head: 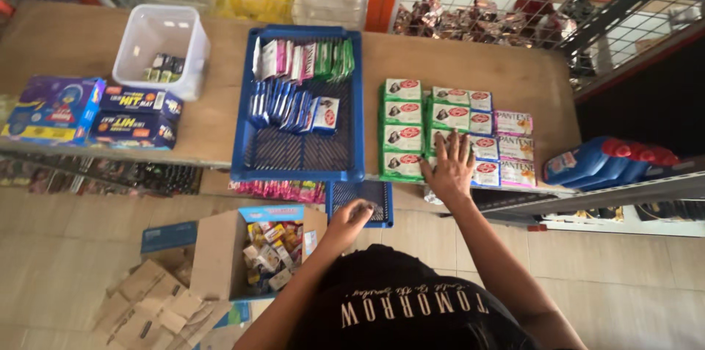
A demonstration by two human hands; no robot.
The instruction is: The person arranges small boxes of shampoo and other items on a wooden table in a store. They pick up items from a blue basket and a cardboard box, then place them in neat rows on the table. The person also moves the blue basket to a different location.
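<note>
My right hand (pixel 449 168) lies flat on the green-and-white soap boxes (pixel 402 130), fingers (pixel 460 143) spread apart and pointing away from me, palm pressing the near corner of the stack where the green boxes meet the white-and-red ones. It grips nothing; it only rests on top. The boxes sit in tidy rows on the wooden counter (pixel 220 111), their long sides running left to right, with pale shampoo sachet packs (pixel 514 148) just beside them on the right and blue bottles (pixel 606 159) lying farther right on a lower shelf.

My left hand (pixel 354 216) hangs lower and nearer my body, fingers curled together around something small that I cannot make out, just in front of a small blue basket (pixel 361 199) at the counter's edge. Below it on the floor stands an open cardboard box (pixel 220 251) full of small mixed packets. So the soap stack lies ahead and to the right, directly under my right hand, while the left is the nearer one to the carton.

Left of the stack sits a big blue tray (pixel 352 137) with sachets, then a clear plastic tub (pixel 158 45) and purple boxes (pixel 136 118).
</note>
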